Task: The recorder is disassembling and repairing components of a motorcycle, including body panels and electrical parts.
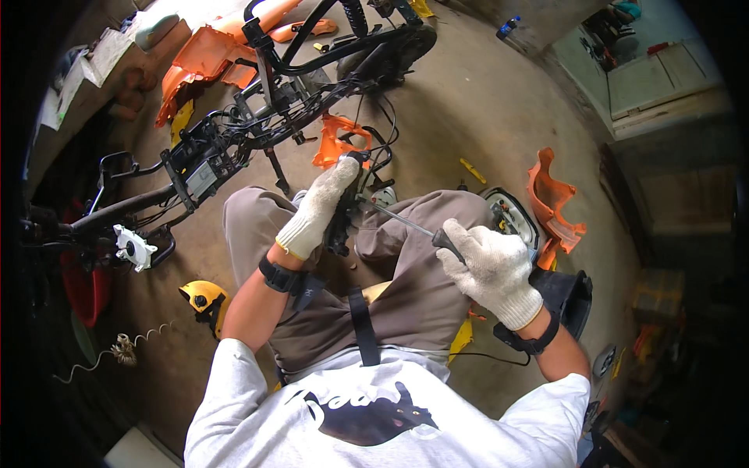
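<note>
My left hand point(321, 207), in a white knitted glove, is closed around a long black part point(340, 225) held upright above my lap. Black cables point(388, 132) run close to the top of this part. In my right hand point(495, 269), gloved the same way, is a screwdriver point(402, 221) with a black handle and a metal shaft. The shaft slants to the left, and its tip meets or nearly meets the side of the black part; I cannot tell whether it sits in a screw. An orange plastic panel point(331, 143) lies just beyond my left hand.
A stripped black two-wheeler frame point(125, 209) with exposed wiring stretches across the far left. Orange body panels point(204, 56) lie behind it, and a curved orange panel point(551, 201) is at my right. A yellow-and-black part point(204, 300) and a coiled wire point(123, 350) lie at left.
</note>
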Demonstrator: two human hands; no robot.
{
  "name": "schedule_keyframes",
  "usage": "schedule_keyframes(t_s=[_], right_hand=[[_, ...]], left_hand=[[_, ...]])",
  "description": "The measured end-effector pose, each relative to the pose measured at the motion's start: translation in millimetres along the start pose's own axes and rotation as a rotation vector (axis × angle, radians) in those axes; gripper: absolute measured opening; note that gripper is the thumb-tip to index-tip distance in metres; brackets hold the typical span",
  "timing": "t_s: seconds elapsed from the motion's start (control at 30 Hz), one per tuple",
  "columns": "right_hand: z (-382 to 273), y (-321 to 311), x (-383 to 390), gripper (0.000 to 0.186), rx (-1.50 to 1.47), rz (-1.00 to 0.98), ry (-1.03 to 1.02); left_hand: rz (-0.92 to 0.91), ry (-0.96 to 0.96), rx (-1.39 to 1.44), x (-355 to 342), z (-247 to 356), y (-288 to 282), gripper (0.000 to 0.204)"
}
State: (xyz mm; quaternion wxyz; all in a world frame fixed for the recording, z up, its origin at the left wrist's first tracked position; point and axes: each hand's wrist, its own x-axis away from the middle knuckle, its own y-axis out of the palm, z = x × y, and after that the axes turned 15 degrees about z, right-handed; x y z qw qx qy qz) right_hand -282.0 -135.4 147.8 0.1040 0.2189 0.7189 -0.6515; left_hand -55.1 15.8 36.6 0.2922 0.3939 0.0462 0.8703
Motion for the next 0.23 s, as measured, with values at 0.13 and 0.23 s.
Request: schedule_keyframes(t_s=[0.13, 0.23], right_hand=[[-0.5, -7.8, -5.1, 0.04, 0.076, -0.013, -0.079], [3.0, -10.4, -10.2, 0.044, 0.194, 0.003, -0.246]], left_hand=[[-0.025, -0.059, 0.031, 3.9, 1.8, -0.5, 0.051], [-0.009, -0.095, -0.132, 8.7, 4.6, 2.2, 0.056]])
